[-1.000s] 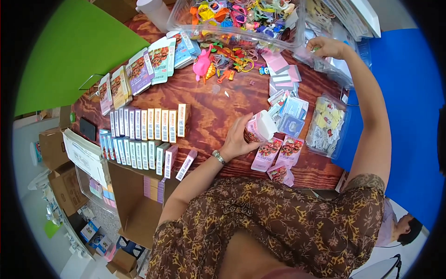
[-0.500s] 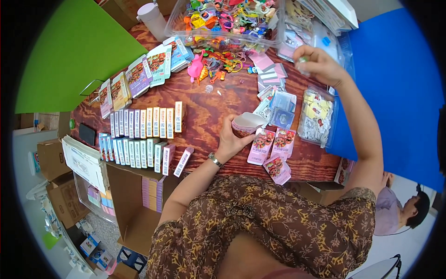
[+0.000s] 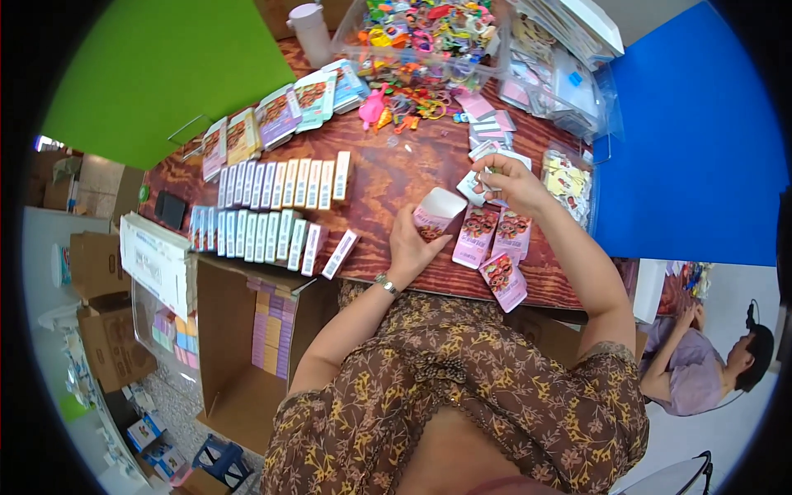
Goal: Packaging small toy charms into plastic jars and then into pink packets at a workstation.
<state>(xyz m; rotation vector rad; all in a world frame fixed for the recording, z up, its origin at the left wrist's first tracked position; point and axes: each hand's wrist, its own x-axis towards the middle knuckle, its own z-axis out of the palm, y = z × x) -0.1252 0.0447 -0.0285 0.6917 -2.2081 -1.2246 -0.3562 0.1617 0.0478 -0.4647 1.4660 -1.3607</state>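
Observation:
My left hand (image 3: 410,250) grips a small pink carton (image 3: 440,214), upright with its open white mouth toward me. To the right, my right hand (image 3: 510,183) hovers over a pile of small cards, thumb and fingertips pinched. Whatever sits between those fingertips is too small to make out. Just below it lie several flat pink cartons (image 3: 476,235), printed with red figures. Under and behind the right hand are pink and white cards (image 3: 492,124), partly hidden by it.
A clear bin of colourful small toys (image 3: 425,37) stands at the back, with loose toys (image 3: 404,107) before it. Rows of upright small boxes (image 3: 285,183) fill the left. A tray of yellow-white paper pieces (image 3: 568,183) sits right. Another person (image 3: 689,363) sits at far right.
My right hand has come down and left from above the right-hand containers, toward the carton. The left hand still holds the carton, its mouth tilted more into view. The whole view has shifted slightly.

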